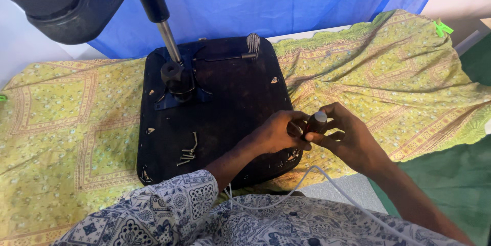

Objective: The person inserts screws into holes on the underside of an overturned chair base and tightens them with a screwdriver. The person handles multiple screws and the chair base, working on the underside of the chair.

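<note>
My left hand point(276, 134) and my right hand point(343, 137) are both closed around a small dark cylindrical tool handle with a pale grey cap point(315, 123), held upright just above the near right edge of the black, flat, upturned office-chair seat base point(230, 108). That seat base lies on a yellow patterned cloth point(66, 138), with its black mounting plate and grey metal gas-lift column point(171, 56) rising at the far left and a grey adjustment lever point(250, 46) at its far edge. A small pile of loose metal screws point(188, 155) rests on the seat base, left of my left hand and apart from it.
</note>
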